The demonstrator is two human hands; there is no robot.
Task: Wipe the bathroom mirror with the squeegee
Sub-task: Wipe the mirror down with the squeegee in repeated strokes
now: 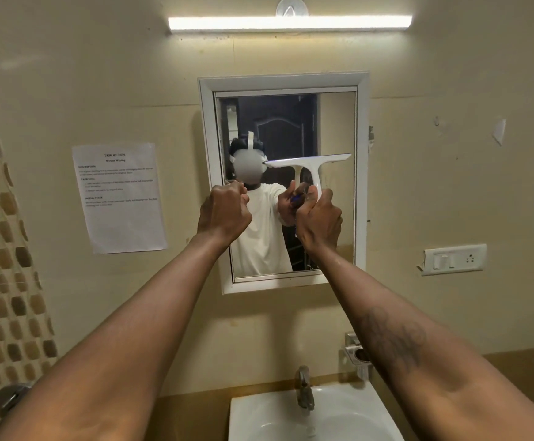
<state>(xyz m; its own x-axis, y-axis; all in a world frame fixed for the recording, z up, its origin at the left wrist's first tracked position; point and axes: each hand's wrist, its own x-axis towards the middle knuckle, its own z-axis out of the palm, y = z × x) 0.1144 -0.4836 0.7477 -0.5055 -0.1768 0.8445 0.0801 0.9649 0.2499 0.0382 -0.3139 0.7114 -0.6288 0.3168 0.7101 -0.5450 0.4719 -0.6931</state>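
Head view looks at a white-framed bathroom mirror [206, 173] on a cream wall, lit by a tube light [289, 23] above it. Both arms reach up to the glass. Right hand [318, 222] is wrapped tight around the handle of a white squeegee [308, 162], whose blade sits level across the middle of the mirror, on the right half; whether the blade touches the glass I cannot tell. Left hand [224, 213] is curled into a fist at the mirror's left edge, nothing visible in it. A printed task sheet [119, 198] is stuck to the wall left of the mirror, a switch plate [455, 259] to the right, and below stand a faucet [303, 389] and white sink [249, 415].
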